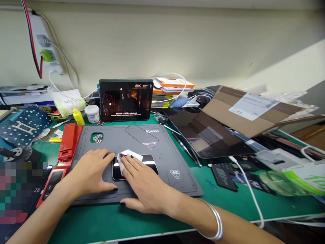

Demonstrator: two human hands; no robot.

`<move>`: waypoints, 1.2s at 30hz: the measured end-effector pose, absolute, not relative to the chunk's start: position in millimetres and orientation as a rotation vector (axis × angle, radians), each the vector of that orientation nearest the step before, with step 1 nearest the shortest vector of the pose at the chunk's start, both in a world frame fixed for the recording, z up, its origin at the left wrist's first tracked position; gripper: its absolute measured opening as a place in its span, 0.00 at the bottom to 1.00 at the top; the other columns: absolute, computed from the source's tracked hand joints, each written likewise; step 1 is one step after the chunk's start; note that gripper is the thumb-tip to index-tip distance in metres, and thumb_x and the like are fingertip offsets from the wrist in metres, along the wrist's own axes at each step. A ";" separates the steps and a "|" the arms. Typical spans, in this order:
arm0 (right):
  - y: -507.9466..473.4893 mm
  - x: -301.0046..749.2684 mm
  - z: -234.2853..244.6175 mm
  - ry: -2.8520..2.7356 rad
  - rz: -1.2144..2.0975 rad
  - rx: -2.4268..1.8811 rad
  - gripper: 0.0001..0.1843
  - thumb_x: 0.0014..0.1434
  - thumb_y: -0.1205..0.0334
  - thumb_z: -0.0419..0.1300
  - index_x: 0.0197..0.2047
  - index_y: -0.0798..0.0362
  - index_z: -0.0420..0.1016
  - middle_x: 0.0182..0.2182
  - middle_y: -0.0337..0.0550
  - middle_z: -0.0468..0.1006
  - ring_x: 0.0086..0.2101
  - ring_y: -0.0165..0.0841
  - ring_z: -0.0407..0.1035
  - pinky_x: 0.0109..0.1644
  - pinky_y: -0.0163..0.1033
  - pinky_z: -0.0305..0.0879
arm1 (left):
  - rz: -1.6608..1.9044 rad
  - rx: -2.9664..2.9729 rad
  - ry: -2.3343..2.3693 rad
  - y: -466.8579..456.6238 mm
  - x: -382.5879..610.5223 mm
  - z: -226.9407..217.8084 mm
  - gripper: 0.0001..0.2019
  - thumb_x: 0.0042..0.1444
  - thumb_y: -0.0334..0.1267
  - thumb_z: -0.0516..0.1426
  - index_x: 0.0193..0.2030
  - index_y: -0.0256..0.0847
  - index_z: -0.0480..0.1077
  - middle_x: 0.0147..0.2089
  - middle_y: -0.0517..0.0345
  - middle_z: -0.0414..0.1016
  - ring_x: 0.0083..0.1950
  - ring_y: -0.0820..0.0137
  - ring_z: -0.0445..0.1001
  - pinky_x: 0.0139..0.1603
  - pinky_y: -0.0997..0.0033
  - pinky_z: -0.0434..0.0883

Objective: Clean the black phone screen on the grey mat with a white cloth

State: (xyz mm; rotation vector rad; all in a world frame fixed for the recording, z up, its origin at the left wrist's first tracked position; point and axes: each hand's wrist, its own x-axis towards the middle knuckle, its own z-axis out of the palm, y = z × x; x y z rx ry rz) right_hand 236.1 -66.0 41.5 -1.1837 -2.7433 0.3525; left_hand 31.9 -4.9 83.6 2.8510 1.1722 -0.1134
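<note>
A smartphone [149, 163] lies face up on a grey work mat [172, 152], its dark glass reflecting a bright band. My right hand [143, 179] presses a white wipe [135, 155] flat onto the phone's screen, fingers together and thumb out over the mat's front edge. The palm hides part of the phone. At the phone's left end is my left hand [93, 169], its thumb and fingers spread around that edge; the index fingertip is at the upper left corner. Farther back on the mat lies a clear, dark-rimmed screen protector [142, 136].
A tablet [126, 100] playing a video stands behind the mat. To the left are a red tool [67, 142], a yellow bottle [78, 117] and a white tub [92, 114]. On the right lie tweezers [182, 144], a large dark screen panel [203, 132], a cardboard box [228, 108] and a white cable [250, 193].
</note>
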 end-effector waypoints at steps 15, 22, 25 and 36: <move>-68.2 233.7 43.1 -2.754 0.353 -1.146 0.46 0.63 0.37 0.49 0.68 0.71 0.53 0.68 0.67 0.49 0.68 0.53 0.41 0.71 0.53 0.40 | -0.102 2.838 1.173 -4.7 32.3 83.8 0.34 0.45 0.51 0.64 0.58 0.41 0.64 0.54 0.45 0.71 0.51 0.52 0.72 0.50 0.55 0.68; -68.6 232.0 40.8 -2.750 0.375 -1.046 0.44 0.62 0.36 0.50 0.69 0.63 0.53 0.68 0.65 0.51 0.68 0.52 0.42 0.69 0.56 0.43 | -0.072 2.841 1.142 -4.2 31.3 82.2 0.30 0.47 0.47 0.61 0.57 0.39 0.65 0.53 0.44 0.71 0.50 0.52 0.72 0.51 0.53 0.68; -67.3 232.2 40.3 -2.726 0.342 -1.126 0.42 0.63 0.39 0.51 0.68 0.63 0.55 0.68 0.67 0.51 0.67 0.54 0.43 0.69 0.58 0.43 | -0.086 2.844 1.154 -4.4 31.0 82.3 0.34 0.45 0.48 0.63 0.59 0.39 0.64 0.54 0.44 0.71 0.51 0.51 0.72 0.51 0.53 0.68; -67.8 232.2 41.1 -2.755 0.377 -1.118 0.48 0.62 0.37 0.50 0.67 0.73 0.54 0.67 0.70 0.48 0.67 0.54 0.41 0.71 0.54 0.39 | -0.126 2.839 1.176 -4.2 31.2 82.1 0.37 0.45 0.52 0.64 0.59 0.35 0.63 0.56 0.41 0.70 0.53 0.49 0.71 0.53 0.51 0.68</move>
